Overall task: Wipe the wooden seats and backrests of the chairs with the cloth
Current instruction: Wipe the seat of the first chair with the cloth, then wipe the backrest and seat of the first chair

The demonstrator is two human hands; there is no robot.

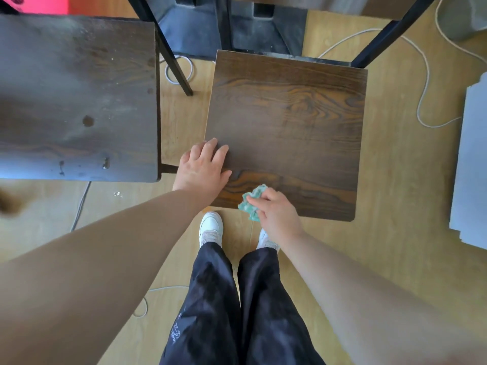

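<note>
A dark wooden chair seat (290, 122) lies right below me, its grain clean. My left hand (201, 167) rests flat on the seat's near left corner, fingers straight. My right hand (276, 214) grips a crumpled green cloth (250, 204) and presses it on the seat's near edge. To the left stands a second wooden seat (76, 101), dusty and spotted with stains. A blurred wooden backrest (316, 2) shows at the top edge.
Black metal chair legs (174, 56) stand between the two seats. White cables (421, 101) trail over the light wood floor. A grey flat panel (471, 167) lies at the right. My feet in white shoes (210, 227) stand just before the seat.
</note>
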